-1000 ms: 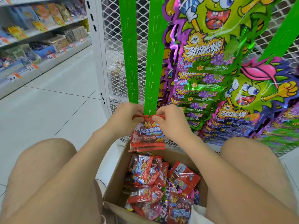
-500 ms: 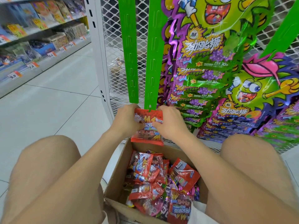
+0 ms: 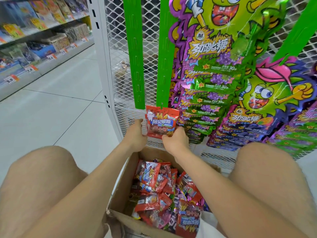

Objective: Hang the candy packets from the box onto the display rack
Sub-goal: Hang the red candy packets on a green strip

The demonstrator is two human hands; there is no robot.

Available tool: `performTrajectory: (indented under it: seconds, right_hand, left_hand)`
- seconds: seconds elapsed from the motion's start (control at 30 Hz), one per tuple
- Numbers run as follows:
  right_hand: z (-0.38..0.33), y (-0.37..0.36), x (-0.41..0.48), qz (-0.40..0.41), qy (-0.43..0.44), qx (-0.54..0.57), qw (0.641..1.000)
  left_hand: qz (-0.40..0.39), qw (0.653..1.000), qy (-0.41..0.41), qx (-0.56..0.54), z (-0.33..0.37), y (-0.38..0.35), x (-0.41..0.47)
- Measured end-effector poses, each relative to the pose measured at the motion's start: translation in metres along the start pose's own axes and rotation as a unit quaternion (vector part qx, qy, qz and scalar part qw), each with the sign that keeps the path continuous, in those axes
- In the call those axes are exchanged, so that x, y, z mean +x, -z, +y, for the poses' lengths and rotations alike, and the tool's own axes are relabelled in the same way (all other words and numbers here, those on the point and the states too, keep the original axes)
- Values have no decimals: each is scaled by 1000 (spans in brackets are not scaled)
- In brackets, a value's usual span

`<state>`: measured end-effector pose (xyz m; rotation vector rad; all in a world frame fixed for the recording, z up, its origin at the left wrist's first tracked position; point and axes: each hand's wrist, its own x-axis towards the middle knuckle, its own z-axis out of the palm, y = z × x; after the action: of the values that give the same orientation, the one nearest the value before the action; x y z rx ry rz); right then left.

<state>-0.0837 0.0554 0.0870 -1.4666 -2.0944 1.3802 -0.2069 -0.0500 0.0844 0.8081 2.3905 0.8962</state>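
A red candy packet (image 3: pixel 161 122) hangs at the bottom end of the right green display strip (image 3: pixel 164 57). My left hand (image 3: pixel 135 136) is against the packet's left edge, thumb up beside it and fingers hidden behind. My right hand (image 3: pixel 175 140) pinches its lower right corner. Below my forearms an open cardboard box (image 3: pixel 120 184) sits on the floor between my knees, holding several more red packets (image 3: pixel 151 177). The left green strip (image 3: pixel 133 54) hangs bare against the white mesh rack (image 3: pixel 118 48).
Big purple-and-green candy bags (image 3: pixel 214 69) hang in overlapping rows right of the strips, reaching near the floor. A third green strip (image 3: pixel 296 30) slants at upper right. Store shelves with price tags (image 3: pixel 34 48) line the aisle at left across tiled floor. My bare knees flank the box.
The packet went up onto the strip's bottom end and now hangs there. Both hands slid from its top edge down to its lower sides.
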Motion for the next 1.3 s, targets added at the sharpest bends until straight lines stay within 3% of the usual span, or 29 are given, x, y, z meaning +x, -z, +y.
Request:
performTrajectory:
  seconds: [0.23,0.43,0.53,0.7,0.87,1.03,1.3]
  right_hand:
    - [24,-20,13,-100,10,-25,995]
    - [33,-23,25,-42,31,-28,998]
    - [35,-22,27,-17,62,-79,995]
    - [31,-26,33,-106,71,-169,977]
    - [24,-33,47,-173,68,-124,975]
    - [10,-33,41,-176,51,-66,981]
    - [10,-21,34,-175,-17,-116,978]
  left_hand:
    - [-69,997,-19,-10,-14,-5,9]
    - [19,998,-7,-60,-11,-7,21]
    - [15,996,-28,-82,-13,-10,26]
    - [17,995,-29,-92,-14,-17,31]
    - [75,991,-13,-109,-19,-14,39]
    - [104,991,-21,-88,-27,-12,34]
    - [88,990,-3,-110,-24,-16,38]
